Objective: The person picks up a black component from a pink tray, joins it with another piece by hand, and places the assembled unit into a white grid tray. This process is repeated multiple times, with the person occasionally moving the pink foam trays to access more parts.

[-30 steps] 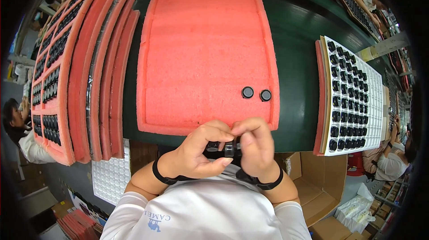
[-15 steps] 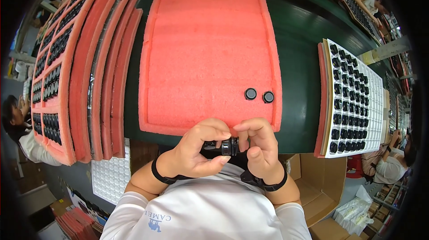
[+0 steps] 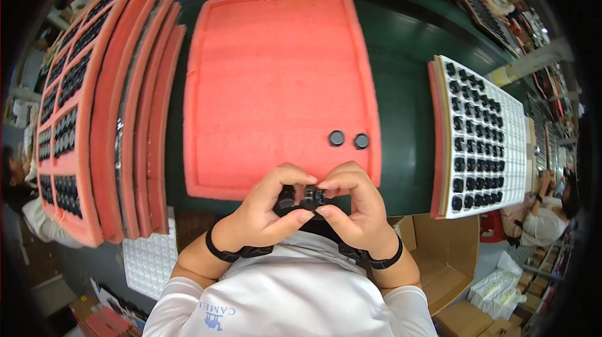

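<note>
Close to my body, just past the near edge of the pink foam tray point(image 3: 282, 86), both hands meet on a small black ribbed cylindrical part point(image 3: 313, 197). My left hand point(image 3: 260, 208) pinches its left end between thumb and finger. Thumb and fingertip of my right hand point(image 3: 360, 208) close on its right end. Another dark piece point(image 3: 286, 197) shows inside the curl of my left hand; how it is held is hidden. Two black round caps point(image 3: 337, 139) lie on the tray near its right side.
Tilted pink foam trays point(image 3: 103, 117), the outer one filled with black parts, stand on the left. At right a white blister tray point(image 3: 511, 149) holds rows of black parts. Below it is an open cardboard box point(image 3: 442, 262). The table point(image 3: 404, 105) is green. Other people work around.
My right hand has come in from the side, and its thumb and finger now close on the part's right end. The whole view has shifted slightly.
</note>
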